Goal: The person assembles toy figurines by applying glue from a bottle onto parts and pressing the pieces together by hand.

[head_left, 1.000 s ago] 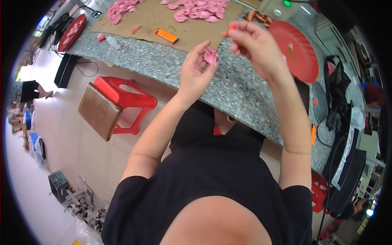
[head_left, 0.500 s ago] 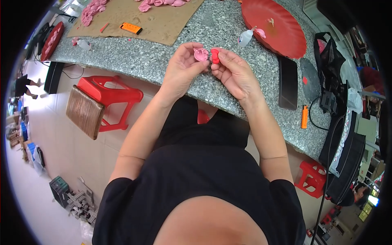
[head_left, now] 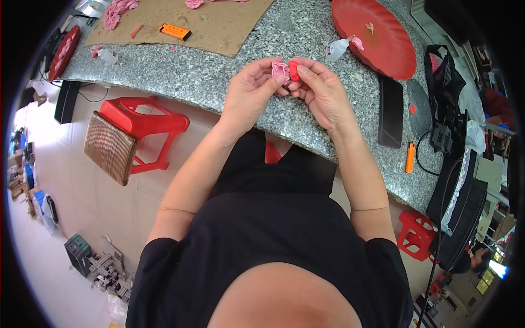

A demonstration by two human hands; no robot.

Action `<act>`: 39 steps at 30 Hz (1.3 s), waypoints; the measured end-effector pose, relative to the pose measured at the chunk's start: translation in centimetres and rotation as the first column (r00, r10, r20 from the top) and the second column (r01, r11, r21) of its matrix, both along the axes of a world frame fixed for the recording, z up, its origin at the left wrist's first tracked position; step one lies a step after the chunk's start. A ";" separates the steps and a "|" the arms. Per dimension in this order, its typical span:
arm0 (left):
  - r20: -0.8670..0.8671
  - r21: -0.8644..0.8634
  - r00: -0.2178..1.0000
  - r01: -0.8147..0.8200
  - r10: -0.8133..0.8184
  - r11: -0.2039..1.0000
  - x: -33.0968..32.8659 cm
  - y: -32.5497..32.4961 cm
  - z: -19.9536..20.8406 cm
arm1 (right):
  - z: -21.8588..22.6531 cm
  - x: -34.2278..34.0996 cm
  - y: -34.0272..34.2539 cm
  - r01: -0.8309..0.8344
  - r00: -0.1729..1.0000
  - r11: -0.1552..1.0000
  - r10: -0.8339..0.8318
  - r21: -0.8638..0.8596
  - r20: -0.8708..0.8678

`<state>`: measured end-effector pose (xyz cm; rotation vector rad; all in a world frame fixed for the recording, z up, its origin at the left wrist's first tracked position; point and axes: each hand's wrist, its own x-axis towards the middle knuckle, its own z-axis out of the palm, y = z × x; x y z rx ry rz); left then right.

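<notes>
Above the front edge of the grey speckled table, my two hands meet fingertip to fingertip. My left hand (head_left: 246,92) pinches a small pink hollow piece (head_left: 279,69) with a raised, wavy rim, its open side showing. Between thumb and fingers, my right hand (head_left: 326,94) grips a small red bow-shaped piece (head_left: 294,71). The two pieces are side by side; whether they touch cannot be made out. Just beyond my right hand lies a small clear glue-type bottle (head_left: 336,50), its nozzle near another pink piece (head_left: 357,43) by the red tray.
A red scalloped tray (head_left: 391,54) lies far right. Brown cardboard (head_left: 219,30) at the far left bears pink pieces and an orange-and-black box (head_left: 175,31). To the right are a black slab (head_left: 390,115) and an orange lighter-like object (head_left: 409,157). A red stool (head_left: 147,131) stands left.
The pink piece has turned slightly, showing more of its hollow side. The red piece has turned more upright in my right hand. The whole view has shifted a little.
</notes>
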<state>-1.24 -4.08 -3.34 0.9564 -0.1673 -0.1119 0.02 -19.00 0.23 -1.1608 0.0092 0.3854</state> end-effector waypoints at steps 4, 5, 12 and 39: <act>0.009 0.005 1.000 0.001 -0.001 1.000 0.0 0.0 0.1 | -0.1 0.0 0.2 0.006 1.000 1.000 -0.005 -0.029 0.019; 0.017 0.010 1.000 0.003 -0.003 1.000 0.0 0.1 0.0 | -0.1 -0.1 0.3 0.011 0.999 0.998 -0.008 -0.061 0.051; 0.023 0.059 1.000 0.012 -0.014 0.998 -0.1 0.1 0.3 | -0.5 -0.5 0.7 0.115 0.965 0.935 -0.026 -0.334 0.261; -0.283 -0.787 0.667 0.249 -0.689 0.564 1.2 2.6 0.5 | 1.0 -0.6 0.2 -0.173 0.929 0.967 0.223 -0.187 0.296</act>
